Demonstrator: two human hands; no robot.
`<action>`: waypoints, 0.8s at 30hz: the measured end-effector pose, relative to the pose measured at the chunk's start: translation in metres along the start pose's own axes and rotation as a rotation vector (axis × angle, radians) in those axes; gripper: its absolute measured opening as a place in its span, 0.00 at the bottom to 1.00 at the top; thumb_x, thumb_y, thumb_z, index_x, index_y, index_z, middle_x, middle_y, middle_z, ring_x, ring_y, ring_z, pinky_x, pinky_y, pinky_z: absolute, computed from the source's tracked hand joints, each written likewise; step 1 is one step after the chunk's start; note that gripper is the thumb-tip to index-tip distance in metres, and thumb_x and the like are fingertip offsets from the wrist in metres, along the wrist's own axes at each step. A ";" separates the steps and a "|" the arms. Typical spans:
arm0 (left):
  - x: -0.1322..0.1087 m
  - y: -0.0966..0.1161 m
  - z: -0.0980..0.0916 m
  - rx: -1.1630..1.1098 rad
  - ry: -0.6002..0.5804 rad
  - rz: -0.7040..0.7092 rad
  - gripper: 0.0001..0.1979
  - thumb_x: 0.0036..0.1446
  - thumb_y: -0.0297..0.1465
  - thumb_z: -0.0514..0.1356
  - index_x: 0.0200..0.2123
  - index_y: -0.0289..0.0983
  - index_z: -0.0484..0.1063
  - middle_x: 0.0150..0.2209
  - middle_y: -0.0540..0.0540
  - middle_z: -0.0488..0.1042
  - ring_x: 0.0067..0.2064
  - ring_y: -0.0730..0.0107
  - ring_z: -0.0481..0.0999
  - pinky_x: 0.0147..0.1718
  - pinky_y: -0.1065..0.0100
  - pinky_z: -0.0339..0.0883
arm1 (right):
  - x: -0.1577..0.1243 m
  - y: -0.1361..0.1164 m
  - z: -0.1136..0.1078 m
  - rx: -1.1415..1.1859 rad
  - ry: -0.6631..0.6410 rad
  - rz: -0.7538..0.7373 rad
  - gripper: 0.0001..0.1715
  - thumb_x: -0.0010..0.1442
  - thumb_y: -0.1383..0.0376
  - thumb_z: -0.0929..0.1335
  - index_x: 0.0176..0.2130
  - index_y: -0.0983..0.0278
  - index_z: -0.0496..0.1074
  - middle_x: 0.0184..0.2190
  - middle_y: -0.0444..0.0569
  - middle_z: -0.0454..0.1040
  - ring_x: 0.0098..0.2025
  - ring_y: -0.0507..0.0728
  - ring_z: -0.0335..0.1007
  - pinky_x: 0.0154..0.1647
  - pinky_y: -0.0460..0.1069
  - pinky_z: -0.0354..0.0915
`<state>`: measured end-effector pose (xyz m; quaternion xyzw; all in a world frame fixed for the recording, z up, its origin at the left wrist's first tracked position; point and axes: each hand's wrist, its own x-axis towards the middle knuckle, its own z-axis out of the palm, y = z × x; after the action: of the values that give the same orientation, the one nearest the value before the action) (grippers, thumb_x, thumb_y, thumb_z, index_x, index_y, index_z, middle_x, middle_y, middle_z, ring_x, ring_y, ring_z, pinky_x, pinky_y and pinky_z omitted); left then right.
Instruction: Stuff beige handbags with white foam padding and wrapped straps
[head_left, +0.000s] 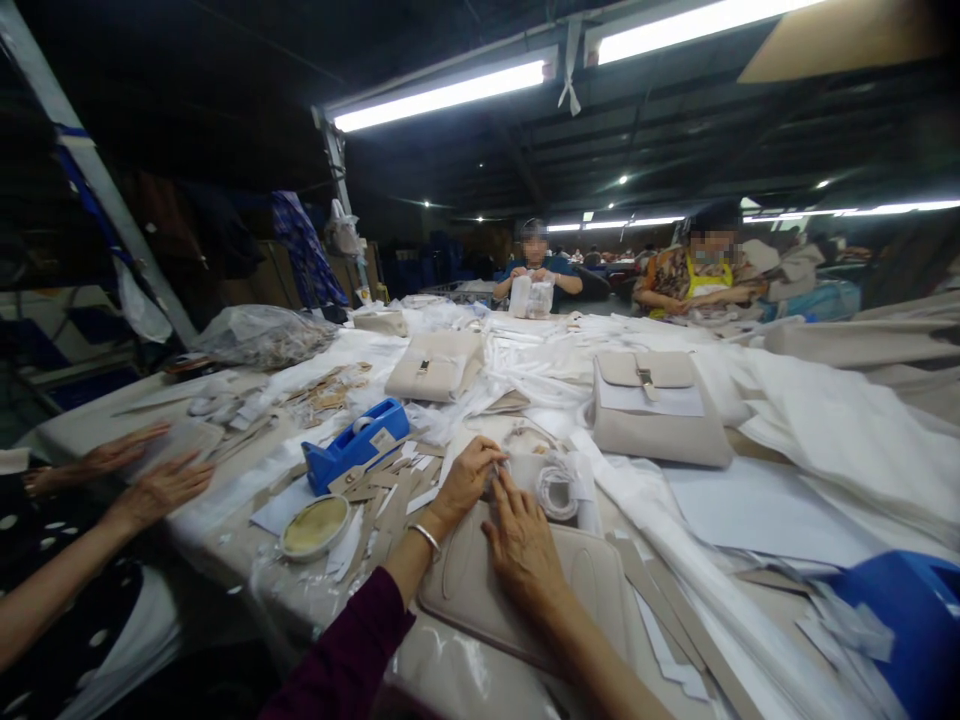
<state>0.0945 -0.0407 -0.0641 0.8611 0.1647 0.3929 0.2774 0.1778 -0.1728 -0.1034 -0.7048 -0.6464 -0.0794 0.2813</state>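
A beige bag lies flat before me at the table's front edge. My left hand, with a silver bangle at its wrist, is closed at the bag's far edge. Whatever its bent fingers pinch is too small to make out. My right hand rests across the bag, its fingers stretched forward and fairly flat. The fingertips of both hands nearly meet. Just beyond them is a coil of white cord or strap in clear wrapping.
A blue tape dispenser and a round tub of yellowish paste stand left, among beige strips. Two flap bags sit farther back. Another blue dispenser is at right. A co-worker's hands work at left; two people sit opposite.
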 end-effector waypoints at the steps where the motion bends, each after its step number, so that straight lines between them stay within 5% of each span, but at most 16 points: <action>1: -0.001 0.001 -0.001 -0.006 -0.038 0.007 0.12 0.58 0.22 0.51 0.39 0.36 0.73 0.40 0.44 0.69 0.46 0.68 0.70 0.48 0.66 0.64 | 0.000 0.000 0.000 0.002 0.002 0.003 0.33 0.62 0.64 0.60 0.65 0.67 0.52 0.66 0.54 0.52 0.57 0.65 0.57 0.55 0.60 0.59; 7: 0.005 -0.003 0.003 0.243 -0.106 -0.033 0.10 0.56 0.19 0.52 0.29 0.35 0.70 0.33 0.46 0.70 0.43 0.65 0.68 0.46 0.65 0.64 | -0.002 0.000 0.003 0.030 0.039 0.009 0.33 0.62 0.65 0.61 0.64 0.68 0.53 0.65 0.57 0.52 0.60 0.65 0.54 0.56 0.60 0.59; 13: 0.012 0.000 0.014 0.472 -0.116 -0.034 0.08 0.53 0.19 0.54 0.26 0.35 0.68 0.36 0.44 0.68 0.42 0.65 0.66 0.41 0.66 0.64 | -0.003 0.004 0.012 0.044 0.087 -0.012 0.30 0.62 0.65 0.61 0.62 0.69 0.57 0.62 0.59 0.59 0.61 0.65 0.55 0.58 0.61 0.58; 16: 0.006 0.005 0.009 0.388 -0.081 -0.088 0.10 0.54 0.19 0.52 0.31 0.35 0.70 0.35 0.45 0.69 0.42 0.66 0.68 0.42 0.67 0.64 | -0.003 0.005 0.014 0.083 0.088 -0.025 0.29 0.61 0.66 0.61 0.61 0.69 0.58 0.60 0.60 0.61 0.60 0.66 0.56 0.58 0.63 0.59; 21: -0.028 0.026 0.002 0.201 0.137 -0.101 0.16 0.54 0.16 0.46 0.39 0.35 0.68 0.40 0.44 0.70 0.45 0.67 0.69 0.46 0.66 0.64 | -0.004 0.007 0.010 0.326 0.209 -0.014 0.32 0.59 0.70 0.60 0.62 0.67 0.53 0.62 0.61 0.56 0.63 0.64 0.50 0.60 0.64 0.57; 24: -0.047 0.041 0.007 0.215 -0.028 -0.072 0.16 0.53 0.17 0.47 0.41 0.36 0.67 0.41 0.44 0.70 0.46 0.66 0.68 0.48 0.65 0.65 | -0.003 0.009 0.007 0.503 0.344 0.034 0.30 0.58 0.73 0.57 0.59 0.62 0.54 0.58 0.57 0.58 0.60 0.60 0.55 0.59 0.64 0.57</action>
<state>0.0727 -0.0993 -0.0707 0.8849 0.2330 0.3507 0.1994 0.1843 -0.1717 -0.1137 -0.5998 -0.5768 -0.0303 0.5537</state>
